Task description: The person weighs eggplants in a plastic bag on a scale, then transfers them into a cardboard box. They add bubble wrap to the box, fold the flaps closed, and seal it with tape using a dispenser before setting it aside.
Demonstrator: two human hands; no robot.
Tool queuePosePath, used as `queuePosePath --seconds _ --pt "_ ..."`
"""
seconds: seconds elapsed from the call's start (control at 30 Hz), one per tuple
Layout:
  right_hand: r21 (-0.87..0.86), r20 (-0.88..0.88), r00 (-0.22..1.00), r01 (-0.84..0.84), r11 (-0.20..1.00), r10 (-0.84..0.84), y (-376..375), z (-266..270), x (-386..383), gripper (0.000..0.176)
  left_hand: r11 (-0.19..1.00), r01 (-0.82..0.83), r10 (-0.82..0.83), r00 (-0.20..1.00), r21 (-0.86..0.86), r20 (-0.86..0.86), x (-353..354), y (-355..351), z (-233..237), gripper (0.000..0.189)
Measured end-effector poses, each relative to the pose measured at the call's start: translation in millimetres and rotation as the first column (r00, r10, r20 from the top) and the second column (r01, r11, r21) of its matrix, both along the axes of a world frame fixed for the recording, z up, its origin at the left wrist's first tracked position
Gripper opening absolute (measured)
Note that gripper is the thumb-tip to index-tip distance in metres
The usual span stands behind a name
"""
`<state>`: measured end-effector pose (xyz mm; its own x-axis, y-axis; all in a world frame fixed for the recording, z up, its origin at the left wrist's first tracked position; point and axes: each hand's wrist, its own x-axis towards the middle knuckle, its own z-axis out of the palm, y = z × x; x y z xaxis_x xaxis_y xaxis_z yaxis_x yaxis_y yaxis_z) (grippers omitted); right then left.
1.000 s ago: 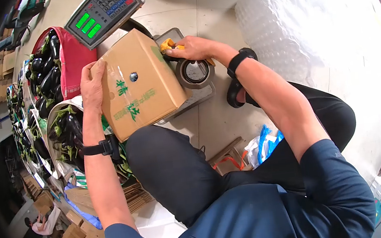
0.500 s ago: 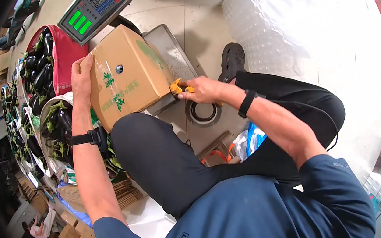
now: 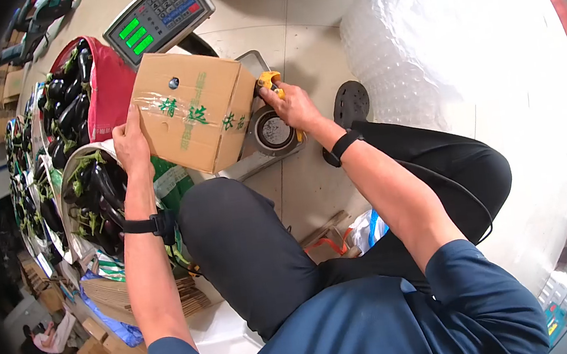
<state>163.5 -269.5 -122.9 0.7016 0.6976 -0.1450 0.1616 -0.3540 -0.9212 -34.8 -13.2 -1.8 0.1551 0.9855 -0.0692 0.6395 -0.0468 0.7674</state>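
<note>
A taped cardboard box (image 3: 190,121) with green printed characters and a small round hole sits tilted on the metal platform of the scale (image 3: 254,163). My left hand (image 3: 132,147) grips its left edge, with some fingers hidden behind the box. On the other side, my right hand (image 3: 295,109) is closed around a yellow-handled tape dispenser (image 3: 270,80). Its large tape roll (image 3: 275,130) hangs beside the box's right face. Clear tape lies across the printed face.
The scale's display (image 3: 157,16) stands behind the box, lit green. Bags of eggplants (image 3: 68,96) line the left side. A bulky roll of bubble wrap (image 3: 415,43) stands at right. Flattened cardboard (image 3: 143,294) lies lower left. A person (image 3: 53,336) is in the far lower left.
The box has turned, so its printed face shows differently and its bottom edge swings right. My right hand has moved up with the tape dispenser. My left hand has slid lower on the box's edge.
</note>
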Motion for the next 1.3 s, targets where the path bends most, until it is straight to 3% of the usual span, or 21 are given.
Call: queuePosePath --seconds 0.03,0.1,0.13,0.17,0.27,0.33,0.37,0.43,0.5,0.6,0.7,0.77,0.83,0.93,0.97,1.03,1.1,1.17,1.23,1.3 --pt "-0.006 -0.002 1.0 -0.013 1.0 0.013 -0.6 -16.0 -6.4 0.057 1.0 0.013 -0.012 0.997 0.024 -0.072 -3.2 -0.9 0.6 0.066" --pt "-0.012 -0.085 0.988 -0.133 0.991 0.132 -7.1 -36.5 -17.9 0.063 0.999 -0.023 0.025 0.999 0.044 -0.039 -6.4 -2.2 -9.1 0.066" --pt "-0.126 -0.151 0.975 -0.18 0.975 0.161 -16.3 -13.9 -33.0 0.068 0.996 -0.048 0.048 0.999 0.073 0.001 -2.6 -0.3 -12.0 0.066" --pt "-0.076 -0.115 0.963 -0.253 0.965 0.243 -25.4 -10.6 -49.6 0.069 0.996 -0.051 0.05 0.999 0.074 0.01 -0.2 1.7 -11.8 0.066" --pt "-0.146 -0.102 0.922 -0.384 0.911 0.373 -27.8 -3.2 -57.5 0.073 0.996 -0.033 0.035 0.999 0.077 -0.028 -3.2 3.4 -13.8 0.065" --pt "-0.204 -0.059 0.827 -0.558 0.804 0.559 -19.9 -11.8 -29.8 0.076 0.997 -0.003 0.002 1.0 0.083 0.02 -6.7 3.2 -17.3 0.064" --pt "-0.246 -0.197 0.76 -0.65 0.719 0.62 -13.0 11.8 -8.1 0.079 0.997 -0.005 0.004 1.0 0.076 0.011 -9.5 0.8 -18.1 0.064" --pt "-0.275 -0.119 0.635 -0.76 0.589 0.763 6.0 25.5 23.8 0.089 0.999 0.014 -0.017 0.998 0.051 0.055 -5.8 1.1 -13.8 0.063" --pt "-0.329 -0.121 0.624 -0.759 0.562 0.772 21.0 47.1 37.9 0.087 0.997 -0.002 0.001 1.0 0.073 0.02 -2.3 -2.0 -9.7 0.063" --pt "-0.414 -0.15 0.372 -0.865 0.283 0.916 47.1 42.4 37.3 0.082 0.995 -0.006 0.011 0.999 0.1 -0.05 0.1 -4.6 -4.7 0.064" --pt "-0.35 -0.013 0.294 -0.897 0.271 0.956 52.2 -0.4 -12.1 0.076 0.994 0.002 0.007 0.997 0.114 -0.079 -1.5 -5.1 -8.4 0.065" --pt "-0.395 -0.103 0.304 -0.887 0.241 0.947 39.3 -14.3 -55.9 0.071 0.993 -0.003 0.012 0.997 0.119 -0.076 -3.3 -1.0 -8.4 0.066" --pt "-0.335 -0.152 0.398 -0.882 0.331 0.905 23.6 -29.6 -100.9 0.066 0.993 0.007 0.006 0.994 0.118 -0.11 -3.9 -1.1 -9.0 0.067" --pt "-0.314 -0.081 0.445 -0.861 0.401 0.892 -2.1 -103.6 -157.5 0.058 0.997 -0.001 0.012 0.992 0.083 -0.128 -2.5 -5.2 -3.1 0.067" --pt "-0.27 -0.087 0.523 -0.832 0.486 0.848 -13.2 -111.5 -165.1 0.057 0.998 0.003 0.005 0.991 0.063 -0.135 0.0 -6.7 -0.8 0.066" --pt "-0.239 -0.084 0.616 -0.776 0.584 0.783 -27.4 -107.1 -162.3 0.057 0.997 0.022 -0.013 0.993 0.07 -0.118 -1.1 -3.1 -2.3 0.064" --pt "-0.376 -0.083 0.661 -0.714 0.591 0.746 -42.2 -93.1 -143.8 0.056 0.996 0.059 -0.049 0.989 0.068 -0.137 -2.6 -7.7 2.0 0.064" --pt "-0.421 -0.093 0.621 -0.733 0.535 0.778 -44.1 -89.7 -99.9 0.057 0.994 0.08 -0.073 0.993 0.076 -0.095 -5.5 -7.2 -1.1 0.063" --pt "-0.582 -0.262 0.537 -0.751 0.312 0.802 -40.5 -113.7 -59.4 0.048 0.993 0.09 -0.082 0.991 0.07 -0.106 -7.3 -7.1 0.3 0.063" --pt "-0.594 -0.053 0.466 -0.726 0.348 0.883 -47.1 -161.3 -5.8 0.04 0.986 0.107 -0.094 0.991 0.127 -0.099 -7.7 -3.4 -5.5 0.064"
